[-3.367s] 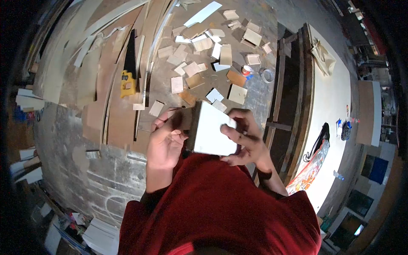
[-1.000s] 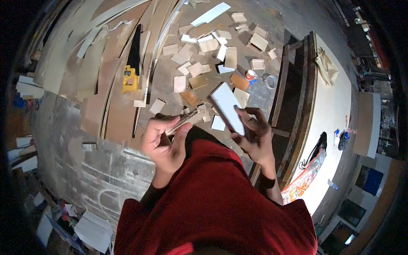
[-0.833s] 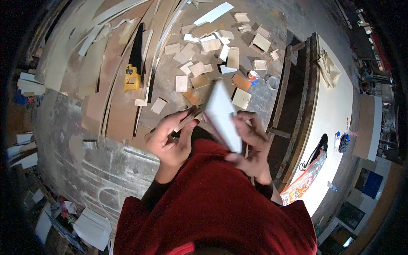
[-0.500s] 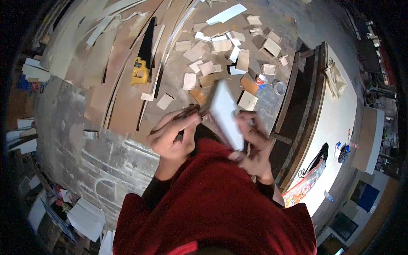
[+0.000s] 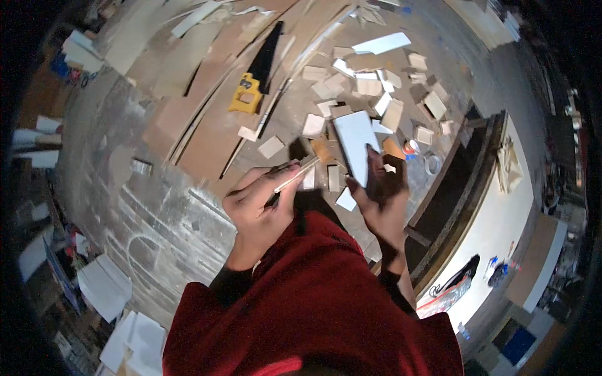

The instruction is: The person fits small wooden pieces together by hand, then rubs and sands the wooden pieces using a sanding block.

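In the head view my left hand [image 5: 258, 199] is closed on a thin wooden piece [image 5: 297, 175], seen nearly edge-on and slanting up to the right. My right hand [image 5: 384, 203] grips a white rectangular board [image 5: 356, 139] by its lower right side, thumb at the near edge and fingers over the face. The board is tilted, with a dark far-left edge showing. A gap separates the two pieces. Both hands are in front of my red garment, above the floor.
Several wood and white board offcuts [image 5: 315, 126] lie scattered on the floor ahead. A yellow-handled handsaw [image 5: 247, 94] rests on long sheets [image 5: 207, 141] to the left. At right stands a white-topped bench [image 5: 486, 219] with a dark frame; a tape roll [image 5: 433, 165] lies near it.
My right hand has moved the white board away from my left hand and turned its face into view. The thin piece in my left hand now shows clearly. The whole view has shifted.
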`<action>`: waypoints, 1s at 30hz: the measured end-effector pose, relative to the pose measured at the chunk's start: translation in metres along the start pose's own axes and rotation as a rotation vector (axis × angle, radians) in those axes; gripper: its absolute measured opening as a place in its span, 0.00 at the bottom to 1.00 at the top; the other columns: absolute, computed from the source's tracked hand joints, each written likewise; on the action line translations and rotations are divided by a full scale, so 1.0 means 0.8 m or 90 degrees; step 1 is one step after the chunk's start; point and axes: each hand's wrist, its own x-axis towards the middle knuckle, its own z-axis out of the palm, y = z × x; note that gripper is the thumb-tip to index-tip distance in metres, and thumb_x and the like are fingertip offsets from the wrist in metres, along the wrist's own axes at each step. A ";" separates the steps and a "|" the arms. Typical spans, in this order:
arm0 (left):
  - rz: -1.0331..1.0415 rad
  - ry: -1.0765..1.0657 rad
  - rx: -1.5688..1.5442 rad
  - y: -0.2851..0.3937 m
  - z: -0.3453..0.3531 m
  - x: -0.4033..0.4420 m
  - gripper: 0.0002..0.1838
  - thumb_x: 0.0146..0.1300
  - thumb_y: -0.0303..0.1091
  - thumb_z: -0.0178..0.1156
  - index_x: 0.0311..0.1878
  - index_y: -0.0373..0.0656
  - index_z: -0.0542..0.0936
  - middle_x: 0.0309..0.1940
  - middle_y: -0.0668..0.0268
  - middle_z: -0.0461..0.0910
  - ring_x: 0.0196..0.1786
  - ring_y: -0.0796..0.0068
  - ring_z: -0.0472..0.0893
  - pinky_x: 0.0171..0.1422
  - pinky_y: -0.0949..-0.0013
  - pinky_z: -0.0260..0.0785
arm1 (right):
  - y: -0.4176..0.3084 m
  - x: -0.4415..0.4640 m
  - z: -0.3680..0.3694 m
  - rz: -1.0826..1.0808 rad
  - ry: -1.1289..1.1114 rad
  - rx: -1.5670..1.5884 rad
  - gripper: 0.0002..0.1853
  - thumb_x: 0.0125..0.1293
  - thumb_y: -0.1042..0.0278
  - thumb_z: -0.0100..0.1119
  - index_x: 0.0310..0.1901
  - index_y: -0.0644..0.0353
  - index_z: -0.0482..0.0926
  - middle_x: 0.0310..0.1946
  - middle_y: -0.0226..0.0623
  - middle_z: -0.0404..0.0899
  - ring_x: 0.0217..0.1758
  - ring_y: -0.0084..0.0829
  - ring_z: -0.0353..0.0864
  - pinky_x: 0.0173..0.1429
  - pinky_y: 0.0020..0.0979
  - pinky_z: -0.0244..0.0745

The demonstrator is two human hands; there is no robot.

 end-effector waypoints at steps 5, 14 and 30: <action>-0.058 0.037 -0.003 -0.002 -0.024 -0.003 0.13 0.50 0.18 0.72 0.40 0.40 0.88 0.34 0.60 0.88 0.35 0.68 0.87 0.40 0.72 0.79 | 0.026 -0.005 0.046 0.028 -0.009 0.049 0.31 0.53 0.71 0.72 0.61 0.54 0.78 0.51 0.41 0.76 0.52 0.38 0.79 0.57 0.32 0.74; -0.094 0.087 0.048 -0.011 -0.055 -0.008 0.12 0.51 0.19 0.72 0.40 0.40 0.88 0.34 0.59 0.88 0.32 0.70 0.86 0.38 0.73 0.76 | 0.007 0.010 0.067 0.073 -0.032 -0.001 0.30 0.53 0.65 0.75 0.59 0.57 0.79 0.47 0.42 0.76 0.45 0.36 0.81 0.49 0.33 0.77; -0.340 0.232 -0.139 -0.011 -0.105 -0.036 0.10 0.54 0.21 0.75 0.39 0.35 0.85 0.33 0.60 0.88 0.35 0.80 0.84 0.41 0.77 0.74 | 0.004 0.018 0.096 -0.017 -0.307 0.003 0.31 0.65 0.54 0.64 0.67 0.60 0.74 0.52 0.42 0.79 0.49 0.27 0.79 0.49 0.29 0.75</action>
